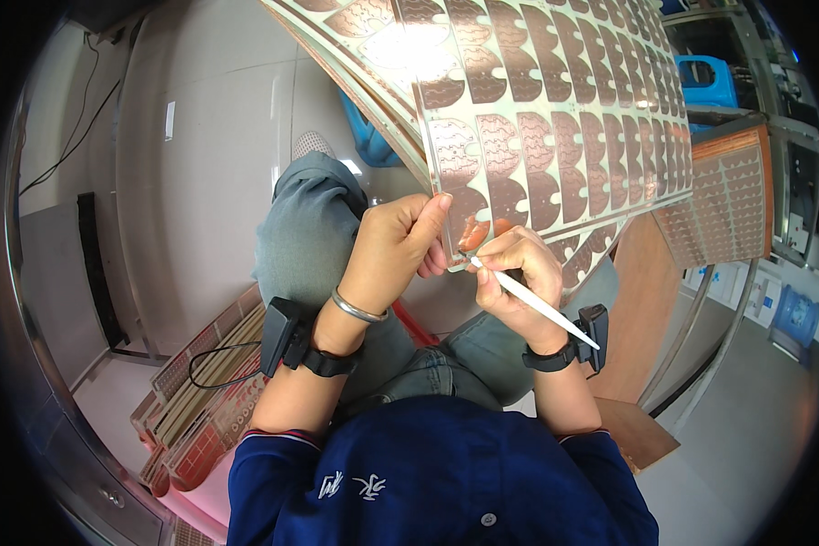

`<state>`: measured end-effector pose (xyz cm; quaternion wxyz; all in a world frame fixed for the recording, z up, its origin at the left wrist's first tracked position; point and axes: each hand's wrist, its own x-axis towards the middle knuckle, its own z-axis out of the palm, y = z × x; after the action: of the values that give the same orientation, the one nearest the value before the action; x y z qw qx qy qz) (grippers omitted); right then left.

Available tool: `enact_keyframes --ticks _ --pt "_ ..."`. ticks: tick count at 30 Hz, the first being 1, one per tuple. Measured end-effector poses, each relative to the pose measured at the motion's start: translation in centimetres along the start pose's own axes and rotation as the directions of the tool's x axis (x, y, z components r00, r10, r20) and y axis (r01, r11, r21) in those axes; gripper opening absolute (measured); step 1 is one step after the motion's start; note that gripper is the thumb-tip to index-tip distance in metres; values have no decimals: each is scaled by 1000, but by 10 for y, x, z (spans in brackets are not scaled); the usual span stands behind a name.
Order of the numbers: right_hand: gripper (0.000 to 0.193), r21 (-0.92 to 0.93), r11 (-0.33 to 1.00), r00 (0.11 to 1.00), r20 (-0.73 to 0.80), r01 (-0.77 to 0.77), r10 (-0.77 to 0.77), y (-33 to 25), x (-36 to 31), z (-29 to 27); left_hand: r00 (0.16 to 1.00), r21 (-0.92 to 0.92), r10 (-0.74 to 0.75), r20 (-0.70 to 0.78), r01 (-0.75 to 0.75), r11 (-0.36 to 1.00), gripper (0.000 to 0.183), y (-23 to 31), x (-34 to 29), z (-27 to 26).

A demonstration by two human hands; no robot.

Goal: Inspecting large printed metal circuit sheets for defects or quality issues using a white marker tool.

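One white pen-like tool (546, 311): grasped in the fingers of your right hand (523, 273), at the near left corner of the patterned sheet (555, 105); tip pointing away and leftward, tail back toward your right wrist, long axis diagonal. Sheet: left edge running away from you, pinched by your left hand (391, 246). Shirt (437, 473): navy, white characters on chest.

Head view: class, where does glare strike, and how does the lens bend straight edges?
In the head view, white glare washes out the upper-left part of the patterned panel; in the same head view, the glossy floor carries pale reflections; the head view's fisheye bows the metal strip at far left and blackens the corners.
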<state>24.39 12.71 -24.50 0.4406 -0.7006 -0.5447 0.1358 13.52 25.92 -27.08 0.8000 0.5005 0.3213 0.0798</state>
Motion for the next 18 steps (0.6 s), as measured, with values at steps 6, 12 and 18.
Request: enact_keyframes --ticks 6,12,18 --pt "16 8 999 999 -40 35 -35 3 1 2 1000 7 -1 4 1 1000 38 2 0 0" --pt "17 11 1000 999 -41 20 -19 0 3 0 1000 -5 -10 2 10 1000 38 4 0 0" --pt "15 15 1000 999 -42 17 -16 0 4 1 1000 -30 -5 5 5 1000 37 2 0 0"
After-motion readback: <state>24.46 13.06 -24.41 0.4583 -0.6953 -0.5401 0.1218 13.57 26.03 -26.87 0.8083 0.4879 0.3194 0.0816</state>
